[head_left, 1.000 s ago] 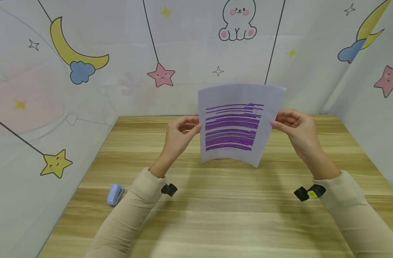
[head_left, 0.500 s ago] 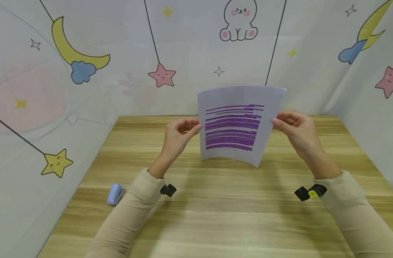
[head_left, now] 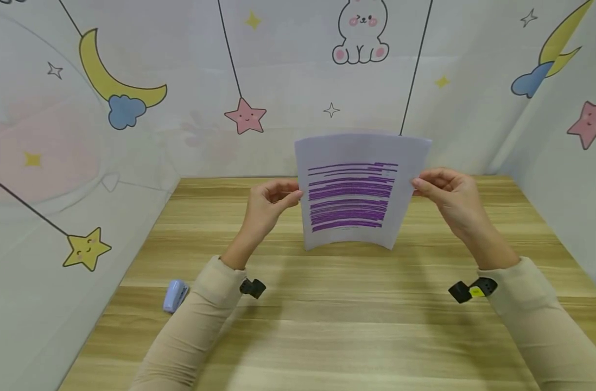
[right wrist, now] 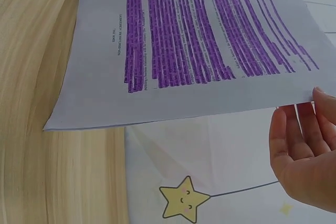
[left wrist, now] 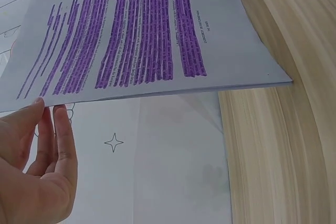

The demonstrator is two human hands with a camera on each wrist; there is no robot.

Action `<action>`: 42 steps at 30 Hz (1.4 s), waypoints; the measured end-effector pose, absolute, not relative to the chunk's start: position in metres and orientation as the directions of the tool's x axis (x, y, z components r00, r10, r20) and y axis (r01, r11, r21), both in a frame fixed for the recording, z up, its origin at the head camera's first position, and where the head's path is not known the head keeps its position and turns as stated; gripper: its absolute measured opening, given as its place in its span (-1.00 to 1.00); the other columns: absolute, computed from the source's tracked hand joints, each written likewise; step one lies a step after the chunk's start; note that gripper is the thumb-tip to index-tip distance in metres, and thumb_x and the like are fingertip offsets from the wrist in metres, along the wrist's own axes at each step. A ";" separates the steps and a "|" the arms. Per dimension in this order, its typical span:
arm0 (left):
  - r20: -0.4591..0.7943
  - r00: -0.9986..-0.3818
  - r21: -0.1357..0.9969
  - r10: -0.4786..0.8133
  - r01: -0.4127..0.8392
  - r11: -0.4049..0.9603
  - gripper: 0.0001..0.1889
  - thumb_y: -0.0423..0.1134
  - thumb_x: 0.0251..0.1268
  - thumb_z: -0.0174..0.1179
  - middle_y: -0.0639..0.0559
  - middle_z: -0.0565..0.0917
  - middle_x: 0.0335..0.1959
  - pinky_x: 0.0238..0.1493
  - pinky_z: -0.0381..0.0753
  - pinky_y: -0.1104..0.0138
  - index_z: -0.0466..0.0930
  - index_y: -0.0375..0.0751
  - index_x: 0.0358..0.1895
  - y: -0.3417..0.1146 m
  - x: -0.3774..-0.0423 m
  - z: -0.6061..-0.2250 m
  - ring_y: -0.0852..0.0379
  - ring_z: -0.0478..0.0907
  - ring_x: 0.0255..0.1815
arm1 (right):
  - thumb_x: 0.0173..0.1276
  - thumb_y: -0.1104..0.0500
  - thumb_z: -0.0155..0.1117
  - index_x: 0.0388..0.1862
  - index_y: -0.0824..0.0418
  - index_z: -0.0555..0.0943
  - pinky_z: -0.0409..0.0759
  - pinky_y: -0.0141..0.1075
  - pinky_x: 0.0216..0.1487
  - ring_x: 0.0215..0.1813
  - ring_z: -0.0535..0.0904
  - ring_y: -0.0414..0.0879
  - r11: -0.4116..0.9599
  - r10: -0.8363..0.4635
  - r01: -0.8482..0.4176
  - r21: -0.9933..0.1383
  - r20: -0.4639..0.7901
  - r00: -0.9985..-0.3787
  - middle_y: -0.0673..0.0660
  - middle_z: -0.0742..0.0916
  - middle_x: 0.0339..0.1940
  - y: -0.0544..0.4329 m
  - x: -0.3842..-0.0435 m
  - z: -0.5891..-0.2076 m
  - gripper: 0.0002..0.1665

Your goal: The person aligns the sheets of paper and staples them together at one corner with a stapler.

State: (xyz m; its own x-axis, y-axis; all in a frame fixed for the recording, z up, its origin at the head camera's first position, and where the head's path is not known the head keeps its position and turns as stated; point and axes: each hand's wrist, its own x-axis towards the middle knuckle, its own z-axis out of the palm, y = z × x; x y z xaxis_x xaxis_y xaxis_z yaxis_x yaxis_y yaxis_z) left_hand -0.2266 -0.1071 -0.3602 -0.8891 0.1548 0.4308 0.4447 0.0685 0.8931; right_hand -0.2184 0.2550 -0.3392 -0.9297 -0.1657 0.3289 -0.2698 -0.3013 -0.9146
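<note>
A thin stack of paper sheets (head_left: 349, 149) is held upright and slightly bowed above the table in the head view. Its printed lines are covered with purple marker strokes, and the small heading sits at the lower end. My left hand (head_left: 268, 203) pinches the left edge between thumb and fingers. On the opposite edge, my right hand (head_left: 454, 198) pinches the sheets the same way. The left wrist view shows more than one layer along the paper's edge (left wrist: 252, 85). Whether the lower edge touches the table cannot be told.
A lilac stapler-like object (head_left: 175, 296) lies on the wood-grain table (head_left: 347, 326) at the left, close to my left sleeve. White cloth walls (head_left: 288, 70) printed with stars, moons and a bear stand behind and at both sides. Black camera straps sit at both wrists.
The paper and my left hand have shifted slightly left, and the paper's top edge sits a little lower. Both hands keep their pinch.
</note>
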 end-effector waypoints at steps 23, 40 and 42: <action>0.417 -0.894 0.895 0.165 0.436 0.096 -0.83 -0.39 0.33 0.30 -0.21 0.72 -0.25 -0.17 0.73 0.27 0.69 -0.46 -0.12 -0.106 -0.227 -0.359 -0.04 0.68 -0.31 | 0.37 0.51 0.22 -0.18 0.43 0.69 0.63 -0.36 0.05 -0.25 0.71 -0.05 -0.224 -0.175 -0.296 -0.929 0.337 -0.925 0.12 0.78 -0.26 0.260 -0.219 -0.339 -0.87; 0.414 -0.897 0.893 0.152 0.433 0.125 -0.85 -0.50 0.34 0.23 -0.40 0.67 -0.24 -0.17 0.72 0.26 0.65 -0.56 -0.12 -0.104 -0.221 -0.351 -0.06 0.64 -0.32 | 0.34 0.44 0.31 -0.18 0.47 0.68 0.61 -0.41 0.04 -0.28 0.72 -0.06 -0.096 -0.124 -0.352 -0.931 0.362 -0.924 0.10 0.78 -0.30 0.258 -0.219 -0.337 -0.89; 0.425 -0.893 0.888 0.149 0.443 0.120 -0.85 -0.48 0.34 0.25 -0.38 0.68 -0.25 -0.18 0.72 0.28 0.66 -0.53 -0.12 -0.105 -0.223 -0.354 -0.12 0.64 -0.30 | 0.34 0.44 0.31 -0.18 0.49 0.67 0.61 -0.42 0.04 -0.29 0.71 -0.07 -0.088 -0.116 -0.363 -0.928 0.372 -0.921 0.10 0.77 -0.31 0.258 -0.219 -0.337 -0.89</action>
State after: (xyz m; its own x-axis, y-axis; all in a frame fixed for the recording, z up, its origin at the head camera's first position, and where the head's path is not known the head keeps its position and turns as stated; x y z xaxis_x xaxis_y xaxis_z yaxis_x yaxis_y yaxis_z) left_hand -0.2232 -0.1046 -0.3539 -0.8928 0.1492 0.4251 0.4431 0.1200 0.8884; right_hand -0.2193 0.2576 -0.3372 -0.9210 -0.1164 0.3717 -0.3633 -0.0877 -0.9275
